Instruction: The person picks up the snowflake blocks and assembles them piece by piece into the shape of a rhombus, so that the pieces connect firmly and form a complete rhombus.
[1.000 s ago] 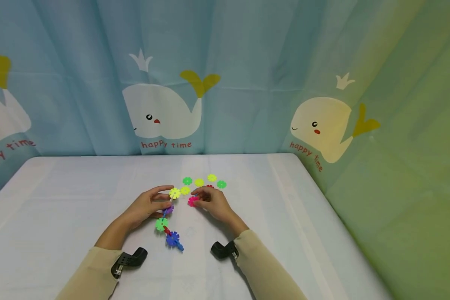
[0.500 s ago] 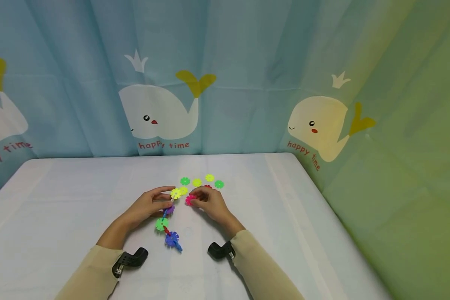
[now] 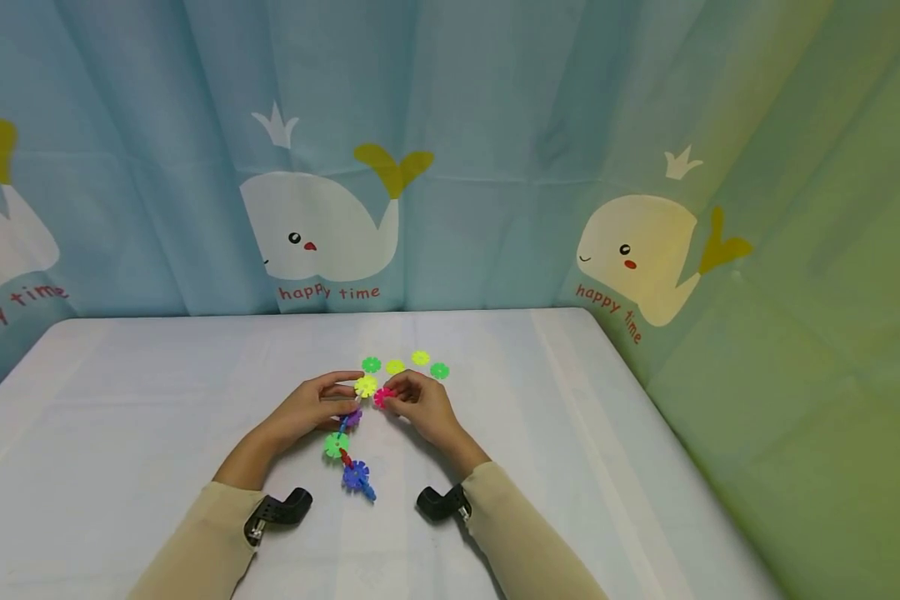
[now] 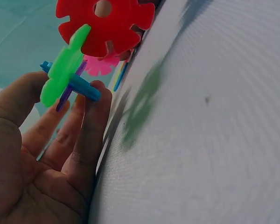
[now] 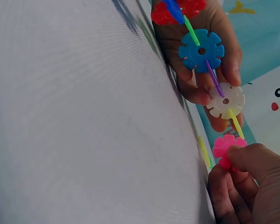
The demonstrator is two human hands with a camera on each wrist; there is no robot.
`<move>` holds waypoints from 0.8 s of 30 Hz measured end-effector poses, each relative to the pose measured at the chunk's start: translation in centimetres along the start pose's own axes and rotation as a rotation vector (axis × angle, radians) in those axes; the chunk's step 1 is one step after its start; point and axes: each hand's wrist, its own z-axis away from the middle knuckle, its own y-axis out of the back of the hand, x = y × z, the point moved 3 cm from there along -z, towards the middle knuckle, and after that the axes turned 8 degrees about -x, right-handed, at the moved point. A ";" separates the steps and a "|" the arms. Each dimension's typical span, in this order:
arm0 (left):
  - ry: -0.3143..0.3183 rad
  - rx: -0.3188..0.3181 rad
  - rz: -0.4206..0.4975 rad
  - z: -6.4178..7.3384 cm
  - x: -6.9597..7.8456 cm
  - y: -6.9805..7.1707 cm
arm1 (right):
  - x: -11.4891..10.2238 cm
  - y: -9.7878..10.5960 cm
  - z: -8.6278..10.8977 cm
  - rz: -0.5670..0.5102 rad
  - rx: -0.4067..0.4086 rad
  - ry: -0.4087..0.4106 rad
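Note:
My left hand grips a chain of slotted plastic flower discs at its upper end, fingers and thumb about the white disc. The yellow end disc sticks out beyond it. Down the chain come a purple disc, a blue disc, a green disc, a red disc and more blue ones. A pink disc is pinched between the thumb and fingers of my right hand. The yellow disc's edge meets the pink disc; whether their slots are engaged, I cannot tell.
Behind the hands, several loose discs lie on the white-covered table, among them a green disc and a yellow disc. A whale-printed curtain hangs beyond the table's back edge.
My left hand has moved right with the chain, bringing its yellow end disc up to the pink disc. A loose yellow disc is now hidden behind them. My right hand has barely moved.

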 end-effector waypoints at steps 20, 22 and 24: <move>-0.012 0.017 -0.019 0.2 0.2 -0.2 | -1.2 0.0 0.5 -0.008 0.022 0.020; -0.018 0.014 -0.021 0.2 0.2 -0.2 | -2.2 0.2 0.8 -0.004 0.016 0.022; -0.023 0.010 -0.024 0.2 0.2 -0.3 | -3.3 0.3 1.2 0.000 0.009 0.025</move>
